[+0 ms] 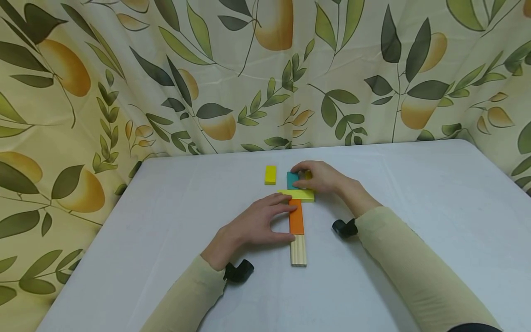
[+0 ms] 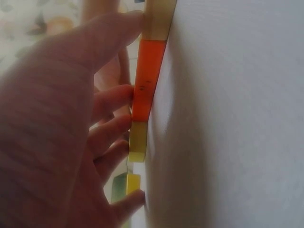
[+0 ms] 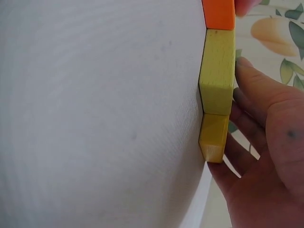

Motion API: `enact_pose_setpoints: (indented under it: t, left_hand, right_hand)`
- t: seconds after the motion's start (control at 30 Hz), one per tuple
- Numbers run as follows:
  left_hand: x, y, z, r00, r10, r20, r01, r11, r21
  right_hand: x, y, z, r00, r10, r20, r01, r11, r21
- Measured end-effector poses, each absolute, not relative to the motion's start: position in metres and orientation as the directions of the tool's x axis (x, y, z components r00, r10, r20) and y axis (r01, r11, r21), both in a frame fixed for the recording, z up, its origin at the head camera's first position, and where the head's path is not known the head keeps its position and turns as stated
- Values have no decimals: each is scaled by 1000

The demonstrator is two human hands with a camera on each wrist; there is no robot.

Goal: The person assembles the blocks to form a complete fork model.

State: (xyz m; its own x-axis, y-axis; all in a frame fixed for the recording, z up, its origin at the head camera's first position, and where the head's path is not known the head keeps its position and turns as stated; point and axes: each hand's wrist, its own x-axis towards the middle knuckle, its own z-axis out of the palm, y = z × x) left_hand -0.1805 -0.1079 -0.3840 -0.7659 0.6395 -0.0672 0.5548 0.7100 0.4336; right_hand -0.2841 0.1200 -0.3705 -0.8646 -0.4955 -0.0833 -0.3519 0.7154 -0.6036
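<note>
A row of flat wooden blocks lies on the white table. A plain wood block (image 1: 298, 251) is nearest, then an orange block (image 1: 296, 221), with a lime-yellow block (image 1: 304, 195) crosswise beyond it. Past that sit a teal block (image 1: 292, 180) and a yellow block (image 3: 213, 135), partly covered in the head view. My left hand (image 1: 259, 221) spreads along the row's left side, its thumb by the joint between plain and orange blocks and fingertips at the orange and lime-yellow ones. My right hand (image 1: 325, 177) arches over the yellow block, pinching the teal block with index finger and thumb.
Another yellow block (image 1: 270, 175) stands apart, left of the teal one. The white-covered table (image 1: 415, 184) stretches out on both sides. A curtain (image 1: 265, 69) printed with fruit and leaves hangs behind its far edge.
</note>
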Motion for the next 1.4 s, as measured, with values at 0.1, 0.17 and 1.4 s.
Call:
enact_pose_setpoints:
  t: [0.1, 0.17, 1.4]
  left_hand:
    - [-180, -107, -384, -768, 636, -74, 550, 715, 432]
    - [-180, -106, -384, -770, 634, -79, 547, 718, 431]
    - [-186, -115, -380, -810, 583, 65, 544, 704, 457]
  right_hand:
    - [-284, 122, -371, -867, -493, -77, -350, 711, -610]
    - [-284, 123, -371, -869, -489, -71, -347, 706, -617]
    - [-267, 139, -359, -867, -498, 20, -396, 663, -635]
